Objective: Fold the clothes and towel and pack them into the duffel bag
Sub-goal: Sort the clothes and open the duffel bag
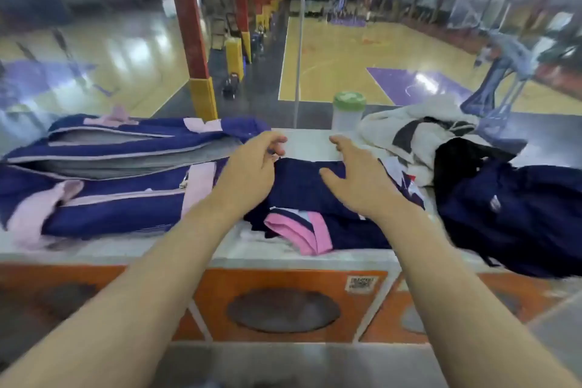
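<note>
I'm looking down at the white ledge [302, 138] and we're mid-fold on the first piece, by my reading: a navy garment with pink trim [315, 198] lies bunched between both hands, right in the centre. My left hand [248, 170] sits at its left edge, fingers curled near the top corner of the cloth; whether they pinch the fabric or only brush it I cannot tell, the frame is smeared there. My right hand [359, 179] hovers over the right half, fingers spread apart and relaxed, thumb out over the navy cloth, gripping nothing I can see.

The duffel bag [110, 173], navy with pale pink straps, lies just left of the garment, its top zip gaping open and grey lining showing, so it looks ready to load. Next move, as I judge it: flatten the cloth, bring one side over the other to make a tidy packet, then carry it left into that opening.

Count time. One duffel bag. One garment under my hands. To the right, one white towel [406, 126] heaped near the back, one black piece [463, 161] beside it, and one more dark navy garment [516, 217] slumped over the ledge's front edge; the heap is tangled, so more could hide in it. One green-lidded bottle [349, 113] stands behind the pile
</note>
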Motion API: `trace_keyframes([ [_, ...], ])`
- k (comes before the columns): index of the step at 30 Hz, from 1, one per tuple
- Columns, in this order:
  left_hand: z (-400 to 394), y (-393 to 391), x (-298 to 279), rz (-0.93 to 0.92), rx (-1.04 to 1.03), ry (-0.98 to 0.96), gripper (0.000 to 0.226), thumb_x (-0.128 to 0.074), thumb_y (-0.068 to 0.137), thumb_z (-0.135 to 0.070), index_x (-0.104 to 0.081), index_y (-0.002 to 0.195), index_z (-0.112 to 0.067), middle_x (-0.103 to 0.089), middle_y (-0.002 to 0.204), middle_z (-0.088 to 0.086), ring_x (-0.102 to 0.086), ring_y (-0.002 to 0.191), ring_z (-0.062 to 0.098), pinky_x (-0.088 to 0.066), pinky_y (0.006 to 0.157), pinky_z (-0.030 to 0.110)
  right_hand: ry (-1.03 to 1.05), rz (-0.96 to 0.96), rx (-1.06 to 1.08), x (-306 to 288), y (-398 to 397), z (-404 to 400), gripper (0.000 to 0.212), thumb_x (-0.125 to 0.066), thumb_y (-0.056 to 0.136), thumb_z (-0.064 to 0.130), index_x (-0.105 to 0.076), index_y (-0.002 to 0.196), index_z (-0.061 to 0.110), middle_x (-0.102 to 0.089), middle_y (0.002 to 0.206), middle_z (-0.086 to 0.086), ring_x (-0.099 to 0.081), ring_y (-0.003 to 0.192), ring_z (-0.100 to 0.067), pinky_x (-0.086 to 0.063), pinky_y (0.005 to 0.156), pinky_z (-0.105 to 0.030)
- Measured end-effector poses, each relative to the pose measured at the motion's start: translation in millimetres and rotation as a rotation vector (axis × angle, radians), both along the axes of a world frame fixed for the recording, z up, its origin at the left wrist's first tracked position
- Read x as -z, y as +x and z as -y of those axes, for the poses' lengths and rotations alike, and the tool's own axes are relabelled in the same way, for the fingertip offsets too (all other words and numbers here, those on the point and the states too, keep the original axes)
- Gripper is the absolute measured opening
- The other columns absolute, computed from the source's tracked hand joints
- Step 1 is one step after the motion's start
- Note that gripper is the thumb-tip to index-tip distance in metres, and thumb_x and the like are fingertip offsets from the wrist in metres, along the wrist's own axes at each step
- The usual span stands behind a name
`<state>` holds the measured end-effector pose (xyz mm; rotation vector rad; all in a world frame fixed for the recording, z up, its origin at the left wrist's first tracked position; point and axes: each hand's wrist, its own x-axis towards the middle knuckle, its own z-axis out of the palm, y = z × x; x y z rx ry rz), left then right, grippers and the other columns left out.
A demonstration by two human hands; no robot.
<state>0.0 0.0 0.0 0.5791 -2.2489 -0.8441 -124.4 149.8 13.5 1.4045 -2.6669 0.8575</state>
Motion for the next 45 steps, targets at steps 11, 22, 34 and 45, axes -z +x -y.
trace_keyframes([
  [11,-36,5,29,0.389,-0.284,0.412,0.041,-0.051,0.092,-0.036,-0.059,0.122,-0.008,-0.064,0.119,0.014,-0.060,0.104,0.033,-0.046,0.082,0.035,0.304,0.172,0.009,19,37,6,0.055,-0.044,0.092,0.058,-0.053,0.131,0.020,-0.055,0.136,-0.001,-0.049,0.126,-0.025,-0.030,0.111,-0.051],
  [22,-25,-3,39,-0.036,-0.163,0.584,0.015,-0.057,0.091,-0.024,-0.068,0.090,-0.014,-0.071,0.094,0.009,-0.066,0.090,0.027,-0.053,0.083,0.040,0.336,-0.080,-0.103,37,45,-2,0.068,-0.048,0.088,0.064,-0.037,0.145,0.029,-0.035,0.153,0.002,-0.028,0.142,-0.021,-0.010,0.115,-0.062],
  [34,-13,-9,16,-0.101,-0.158,0.915,0.020,-0.047,0.095,-0.011,-0.065,0.103,-0.009,-0.066,0.094,0.003,-0.055,0.079,0.017,-0.045,0.070,0.027,-0.255,0.684,0.107,16,30,-17,0.067,-0.037,0.095,0.060,-0.059,0.106,-0.002,-0.057,0.088,-0.022,-0.058,0.087,-0.031,-0.043,0.084,-0.036],
  [45,-33,-28,3,0.034,-0.144,0.738,0.037,-0.042,0.094,-0.042,-0.066,0.097,-0.014,-0.066,0.101,0.007,-0.061,0.097,0.029,-0.048,0.094,0.041,-0.317,0.532,-0.010,21,34,-20,0.056,-0.037,0.097,0.056,-0.060,0.090,0.006,-0.055,0.074,0.001,-0.049,0.072,-0.014,-0.038,0.069,-0.032],
])
